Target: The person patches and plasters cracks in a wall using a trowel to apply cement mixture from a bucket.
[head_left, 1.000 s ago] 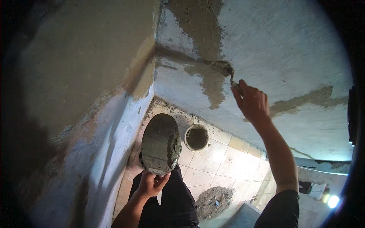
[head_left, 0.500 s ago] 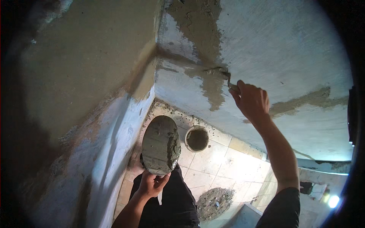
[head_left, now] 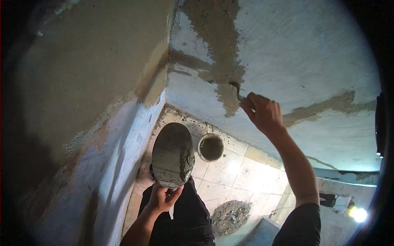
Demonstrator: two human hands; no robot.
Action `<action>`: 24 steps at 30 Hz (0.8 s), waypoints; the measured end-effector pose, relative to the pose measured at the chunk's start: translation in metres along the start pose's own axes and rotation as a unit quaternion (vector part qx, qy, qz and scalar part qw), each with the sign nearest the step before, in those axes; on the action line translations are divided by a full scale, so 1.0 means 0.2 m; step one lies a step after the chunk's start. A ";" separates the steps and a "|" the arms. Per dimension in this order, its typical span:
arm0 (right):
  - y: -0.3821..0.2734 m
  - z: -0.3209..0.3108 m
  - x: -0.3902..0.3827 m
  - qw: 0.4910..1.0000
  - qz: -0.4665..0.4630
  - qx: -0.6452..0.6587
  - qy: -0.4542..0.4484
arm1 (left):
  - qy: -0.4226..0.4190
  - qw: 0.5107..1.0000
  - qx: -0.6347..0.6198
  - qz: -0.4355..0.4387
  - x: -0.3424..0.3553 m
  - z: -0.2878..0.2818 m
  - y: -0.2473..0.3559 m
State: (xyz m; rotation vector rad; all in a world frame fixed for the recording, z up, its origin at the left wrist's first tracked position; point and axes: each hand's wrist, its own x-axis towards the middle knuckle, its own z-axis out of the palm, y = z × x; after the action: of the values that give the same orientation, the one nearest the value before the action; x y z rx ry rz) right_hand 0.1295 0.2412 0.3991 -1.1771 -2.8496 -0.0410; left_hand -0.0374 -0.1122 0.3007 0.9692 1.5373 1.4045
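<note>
My left hand (head_left: 164,199) grips the near end of an oval mortar board (head_left: 171,149), whose face is smeared with grey mortar, thickest along its right edge. In my right hand (head_left: 264,112) is the handle of a trowel (head_left: 237,91), its bent neck reaching up to the wall. The thin dark blade is seen almost edge-on, against or very close to a brown-grey patch of wet mortar (head_left: 219,41) that runs down the pale wall.
A round bucket (head_left: 210,148) with mortar inside stands on the tiled floor beside the board. Nearer lies a mortar heap (head_left: 231,217). A mortar-covered left wall (head_left: 90,61) meets the pale wall at the corner. A bright lamp (head_left: 358,214) shines at lower right.
My right hand has moved a little left and down with the trowel, whose blade is now lower on the mortar patch. My left hand and the board stay nearly in place.
</note>
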 end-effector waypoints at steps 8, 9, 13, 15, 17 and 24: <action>0.06 0.06 0.04 0.997 0.061 -0.034 0.018 | -0.022 0.999 0.037 -0.005 -0.03 -0.04 -0.09; 0.04 0.03 0.05 0.997 0.061 -0.025 0.044 | -0.009 0.999 0.047 0.018 -0.03 -0.03 -0.09; -0.03 -0.08 0.06 0.991 0.054 0.032 0.121 | -0.043 0.998 0.052 -0.010 -0.03 -0.05 -0.09; -0.04 -0.07 0.02 0.992 0.091 0.047 0.080 | -0.043 0.997 0.049 -0.042 -0.01 -0.04 -0.03; 0.01 0.03 -0.04 0.996 0.061 0.047 0.048 | -0.045 0.997 0.042 -0.050 -0.01 -0.03 -0.01; 0.15 0.19 -0.03 0.996 0.081 -0.036 0.011 | -0.068 0.990 0.032 -0.120 -0.02 -0.04 -0.04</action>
State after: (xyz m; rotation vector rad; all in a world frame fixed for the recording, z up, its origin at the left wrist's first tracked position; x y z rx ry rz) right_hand 0.1538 0.2592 0.3615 -1.4079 -2.7460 -0.1503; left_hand -0.0429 -0.1197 0.2938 0.8670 1.5483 1.1051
